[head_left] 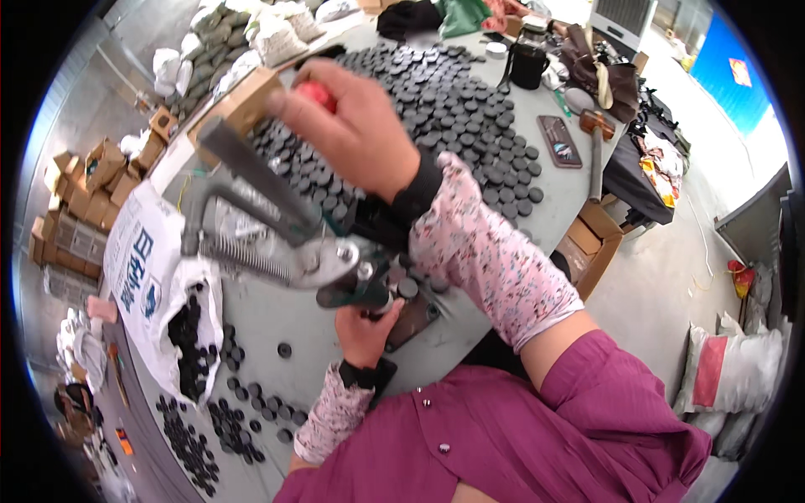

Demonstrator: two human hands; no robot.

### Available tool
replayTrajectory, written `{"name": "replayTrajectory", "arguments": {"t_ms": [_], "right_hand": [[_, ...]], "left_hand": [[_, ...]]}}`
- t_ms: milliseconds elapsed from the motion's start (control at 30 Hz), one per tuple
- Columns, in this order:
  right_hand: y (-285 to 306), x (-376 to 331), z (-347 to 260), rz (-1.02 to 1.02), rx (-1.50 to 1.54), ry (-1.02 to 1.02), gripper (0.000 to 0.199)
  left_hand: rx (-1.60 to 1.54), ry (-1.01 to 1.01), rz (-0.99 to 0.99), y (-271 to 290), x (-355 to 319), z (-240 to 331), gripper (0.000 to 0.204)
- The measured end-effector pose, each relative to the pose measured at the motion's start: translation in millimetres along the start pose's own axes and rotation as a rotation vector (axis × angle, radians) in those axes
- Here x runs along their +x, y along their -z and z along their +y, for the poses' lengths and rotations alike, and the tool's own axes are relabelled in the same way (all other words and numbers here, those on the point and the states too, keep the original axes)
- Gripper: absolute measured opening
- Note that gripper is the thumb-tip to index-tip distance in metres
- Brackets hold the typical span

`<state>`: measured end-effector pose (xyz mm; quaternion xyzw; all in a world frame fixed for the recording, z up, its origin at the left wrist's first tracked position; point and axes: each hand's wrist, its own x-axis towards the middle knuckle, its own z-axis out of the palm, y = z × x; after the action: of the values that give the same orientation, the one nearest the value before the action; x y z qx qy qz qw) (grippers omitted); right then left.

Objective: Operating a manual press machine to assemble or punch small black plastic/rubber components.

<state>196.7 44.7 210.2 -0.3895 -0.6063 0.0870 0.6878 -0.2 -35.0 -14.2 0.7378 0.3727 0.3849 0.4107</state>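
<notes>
A dark grey hand press (327, 264) with a coil spring and long lever arm stands on the table in front of me. At the upper left my right hand (360, 130) is closed round a red knob (316, 94). My left hand (365, 331) is low at the press's working end, thumb and fingers pinched together; what lies between them is hidden. Close by its thumb is a small dark round cap (407, 288). A large heap of similar dark caps (453, 109) covers the table beyond the press.
To the left, a white woven sack (147, 260) lies open with black pieces (193, 335) in its mouth. Loose black pieces (243, 427) lie nearer. A phone (559, 141), a hammer (595, 138) and a dark jug (528, 63) are at the right. A cardboard box (591, 243) stands beside the table.
</notes>
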Motion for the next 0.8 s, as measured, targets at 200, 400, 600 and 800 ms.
{"name": "replayTrajectory", "arguments": {"t_ms": [200, 400, 600, 800], "right_hand": [[17, 4, -17, -0.248, 0.239, -0.143, 0.021], [54, -98, -75, -0.149, 0.267, 0.049, 0.033], [130, -267, -54, -0.400, -0.073, 0.161, 0.031], [114, -239, -63, -0.206, -0.143, 0.238, 0.029]], "left_hand": [[0.030, 0.004, 0.015, 7, 1, 2, 0.040], [0.172, 0.055, 0.144, 87, -5, 13, 0.042], [0.516, 0.302, 0.304, 216, -39, -20, 0.025], [0.988, 0.424, 0.431, 277, -68, -70, 0.039]]}}
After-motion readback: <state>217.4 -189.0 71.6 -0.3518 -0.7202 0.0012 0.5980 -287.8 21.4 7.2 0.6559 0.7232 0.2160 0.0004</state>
